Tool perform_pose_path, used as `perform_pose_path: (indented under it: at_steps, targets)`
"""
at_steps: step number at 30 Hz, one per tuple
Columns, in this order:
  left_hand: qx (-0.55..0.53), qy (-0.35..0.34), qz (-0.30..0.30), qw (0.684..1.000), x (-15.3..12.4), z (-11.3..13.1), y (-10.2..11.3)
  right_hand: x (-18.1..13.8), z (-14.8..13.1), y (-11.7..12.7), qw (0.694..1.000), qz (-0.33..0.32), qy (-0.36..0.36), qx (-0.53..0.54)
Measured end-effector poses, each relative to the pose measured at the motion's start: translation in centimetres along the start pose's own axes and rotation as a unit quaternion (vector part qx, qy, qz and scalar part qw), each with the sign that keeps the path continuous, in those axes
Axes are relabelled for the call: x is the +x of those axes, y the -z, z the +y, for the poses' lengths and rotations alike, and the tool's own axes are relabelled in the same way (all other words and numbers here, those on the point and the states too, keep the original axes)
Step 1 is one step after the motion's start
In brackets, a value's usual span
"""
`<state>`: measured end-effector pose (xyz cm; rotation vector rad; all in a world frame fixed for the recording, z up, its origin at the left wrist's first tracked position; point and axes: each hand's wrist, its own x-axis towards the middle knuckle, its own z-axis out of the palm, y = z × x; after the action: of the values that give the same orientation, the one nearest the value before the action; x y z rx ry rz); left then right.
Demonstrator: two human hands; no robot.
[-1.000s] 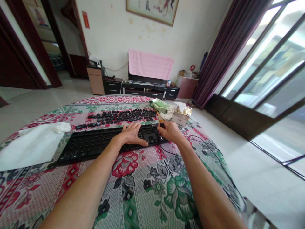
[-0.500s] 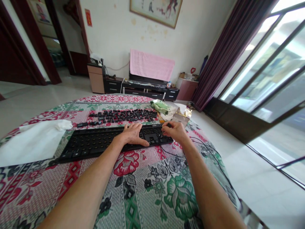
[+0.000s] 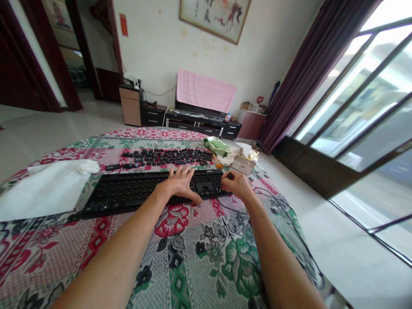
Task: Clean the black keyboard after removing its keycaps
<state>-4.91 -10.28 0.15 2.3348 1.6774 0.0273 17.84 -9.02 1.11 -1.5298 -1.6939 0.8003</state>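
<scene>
A black keyboard [image 3: 125,193] with most of its keycaps off lies across the table in front of me. My left hand [image 3: 182,184] rests on it with the fingers spread, pressing on its middle. Over the number-pad end, my right hand [image 3: 236,183] is closed around a small black object [image 3: 229,176], its lower part hidden by my fingers. Behind the keyboard, loose black keycaps [image 3: 167,156] lie in a long heap. The keyboard's cable [image 3: 231,209] runs out from under its front edge to the right.
A white cloth [image 3: 41,191] lies at the left. At the back right are a green packet [image 3: 216,146] and an opened box [image 3: 243,163]. The table has a flowered cloth [image 3: 193,253]. Beyond stands a low cabinet [image 3: 154,116] beneath a pink towel [image 3: 206,91].
My right hand has shifted slightly at the number-pad end, still closed on the black object. My left hand stays spread on the keyboard. The whole view has tilted a little.
</scene>
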Motion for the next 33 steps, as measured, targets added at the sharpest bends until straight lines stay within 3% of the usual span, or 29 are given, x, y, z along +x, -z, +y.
perform_pose_path:
  at_steps: [7, 17, 22, 33]
  targets:
    - [0.017, 0.003, 0.005, 1.0, -0.4, 1.1, 0.6, 0.8, -0.2, 0.0, 0.998, -0.031, -0.048, 0.01]
    - [0.025, -0.005, 0.031, 0.999, 0.7, -0.3, 0.4, 2.3, 0.1, -0.7, 0.996, -0.029, -0.066, 0.045]
    - [0.016, -0.007, 0.045, 0.999, 0.9, -0.5, 0.5, 2.7, 0.1, -0.6, 0.996, -0.05, -0.038, 0.067]
    - [0.021, 0.001, 0.047, 0.999, 0.9, -0.4, 0.4, 1.2, 0.5, -0.1, 0.996, 0.006, 0.052, 0.069]
